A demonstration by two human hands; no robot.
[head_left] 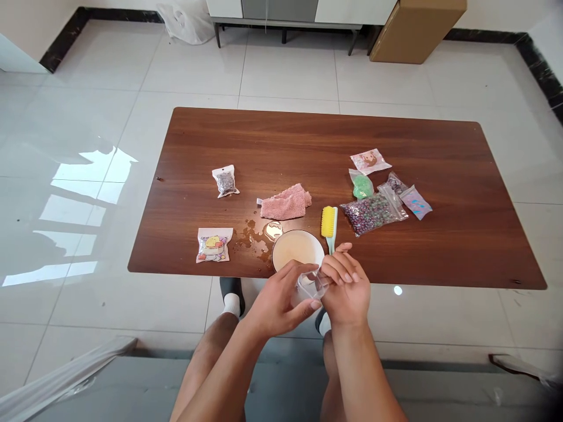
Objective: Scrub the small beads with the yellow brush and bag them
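- Head view: your left hand [285, 299] is curved around a small clear container [311, 284], thumb on the near side and fingers on the far side; the container is at the tabletop's [440, 246] near edge, just in front of the bowl [317, 247];
- your right hand [345, 287] is right beside the container, fingers curled in over the palm; you cannot tell from this angle whether it grips the container too;
- the bowl has cloudy, pale liquid in it; wet patches [253, 237] spread to its left;
- beyond the bowl you have a crumpled pink cloth [285, 203]; to the bowl's right, a yellow-bristled brush [328, 221] with a pale handle;
- on your left are a cartoon-printed packet [214, 245] and, farther back, a packet with grey contents [226, 181];
- on your right, a bag of dark mixed beads [373, 214] lies near a green-filled bag [362, 186] and a pink printed packet [370, 160].
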